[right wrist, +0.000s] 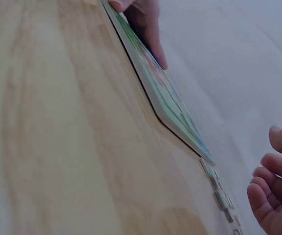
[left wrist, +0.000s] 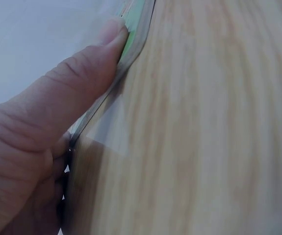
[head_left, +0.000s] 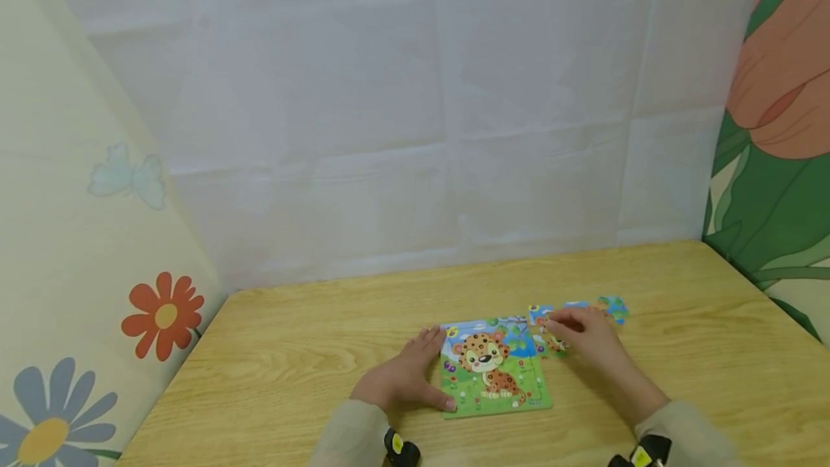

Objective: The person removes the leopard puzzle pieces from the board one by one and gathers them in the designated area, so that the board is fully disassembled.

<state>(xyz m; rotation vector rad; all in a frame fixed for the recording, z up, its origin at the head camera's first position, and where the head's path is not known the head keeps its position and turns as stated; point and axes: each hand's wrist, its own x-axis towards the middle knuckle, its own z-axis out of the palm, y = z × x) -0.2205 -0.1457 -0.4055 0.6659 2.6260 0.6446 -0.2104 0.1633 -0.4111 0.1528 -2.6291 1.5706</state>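
Note:
A square picture puzzle board (head_left: 498,366) with a spotted leopard cub on grass lies flat on the table. My left hand (head_left: 405,375) rests along its left side. The left thumb (left wrist: 89,63) presses the near corner, and the other fingers reach the far left edge. Several loose puzzle pieces (head_left: 612,307) lie just right of the board, partly hidden under my right hand (head_left: 591,337). The right hand hovers over them with loosely curled fingers (right wrist: 270,196). In the right wrist view, thumb and index finger stand apart with nothing between them.
The light wood table (head_left: 292,366) ends at a white cloth backdrop (head_left: 363,128). A panel with printed flowers (head_left: 165,316) stands at left, and one with a large printed flower and leaves (head_left: 784,186) at right.

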